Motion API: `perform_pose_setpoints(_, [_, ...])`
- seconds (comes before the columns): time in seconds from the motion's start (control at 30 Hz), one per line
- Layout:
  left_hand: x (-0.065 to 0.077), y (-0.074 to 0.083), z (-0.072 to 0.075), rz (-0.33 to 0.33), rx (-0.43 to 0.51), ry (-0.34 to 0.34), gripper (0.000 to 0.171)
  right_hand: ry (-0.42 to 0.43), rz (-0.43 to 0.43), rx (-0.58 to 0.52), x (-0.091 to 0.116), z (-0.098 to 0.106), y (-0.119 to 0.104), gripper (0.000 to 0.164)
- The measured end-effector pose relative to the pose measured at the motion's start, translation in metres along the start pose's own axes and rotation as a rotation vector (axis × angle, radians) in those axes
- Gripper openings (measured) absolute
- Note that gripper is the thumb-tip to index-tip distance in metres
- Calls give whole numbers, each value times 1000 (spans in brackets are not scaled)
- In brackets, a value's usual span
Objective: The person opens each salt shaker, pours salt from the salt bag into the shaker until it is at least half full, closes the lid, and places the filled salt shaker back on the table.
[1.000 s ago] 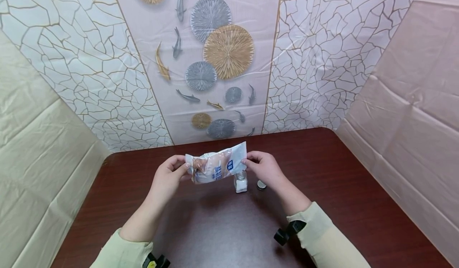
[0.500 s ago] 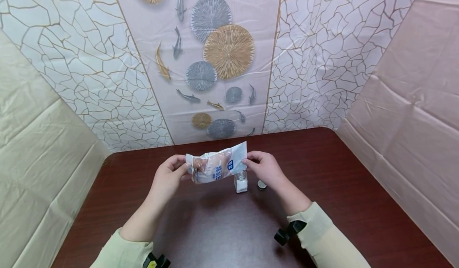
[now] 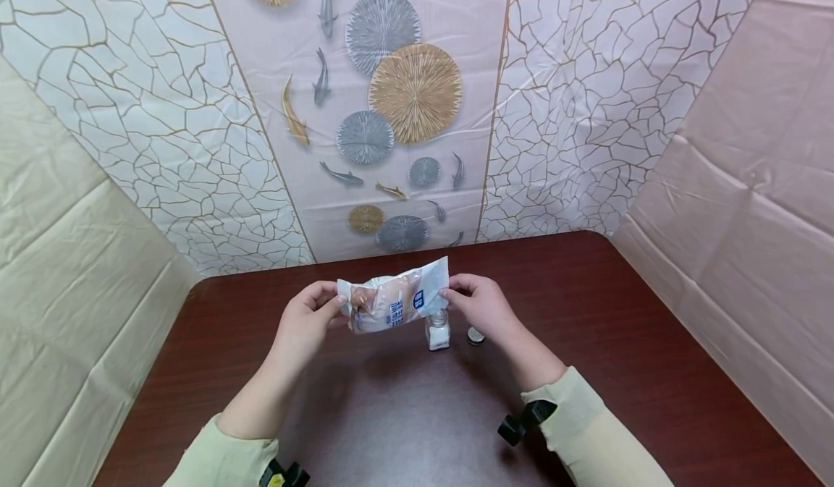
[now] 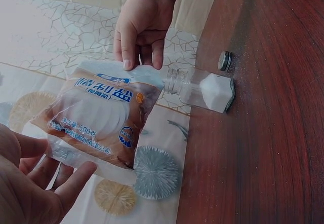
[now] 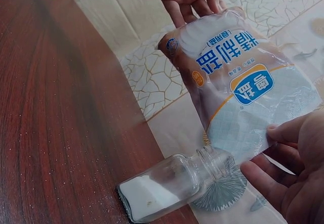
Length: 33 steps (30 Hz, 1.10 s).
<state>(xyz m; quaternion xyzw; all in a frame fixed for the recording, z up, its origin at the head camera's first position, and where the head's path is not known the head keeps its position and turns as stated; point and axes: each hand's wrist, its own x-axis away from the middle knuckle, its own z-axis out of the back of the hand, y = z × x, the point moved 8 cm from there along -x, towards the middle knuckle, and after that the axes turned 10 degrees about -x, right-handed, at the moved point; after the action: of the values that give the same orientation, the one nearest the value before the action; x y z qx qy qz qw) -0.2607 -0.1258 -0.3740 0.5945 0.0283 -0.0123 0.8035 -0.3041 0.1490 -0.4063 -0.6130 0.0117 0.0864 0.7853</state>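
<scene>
A bag of salt [image 3: 387, 302], white and brown with blue print, is held up over the table between both hands. My left hand [image 3: 302, 324] pinches its left end between thumb and fingers. At the other end, my right hand [image 3: 482, 306] pinches the pale blue-white corner. That corner lies right at the mouth of a clear glass jar [image 5: 162, 183], which stands upright on the table, partly filled with white salt [image 4: 216, 92]. The jar's threaded neck is uncovered. Beside it, below my right hand, a small round lid [image 3: 476, 336] rests on the table.
Fine white grains are scattered over the dark red-brown wooden table [image 3: 391, 414]. Patterned cloth [image 3: 417, 96] hangs behind the table's far edge, and plain beige cloth [image 3: 749, 183] hangs along both sides. Each wrist wears a small black camera [image 3: 521, 422].
</scene>
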Motion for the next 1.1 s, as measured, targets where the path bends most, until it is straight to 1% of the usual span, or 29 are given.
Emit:
perform_pose_setpoints(0.17, [0,0,0,5,-2,1,16,1,3,10,0,0,0,15])
perform_pose_setpoints(0.4, [1,0,1,-5,-4,2,17,-2,0,6,-1,0,1,15])
perform_pose_setpoints(0.9, [1,0,1,17,-20,3,17,4,-1,13,1,1,-1,15])
perform_pose_setpoints(1.1, [1,0,0,15,-21,1,17,5,2,13,0,1,-1,15])
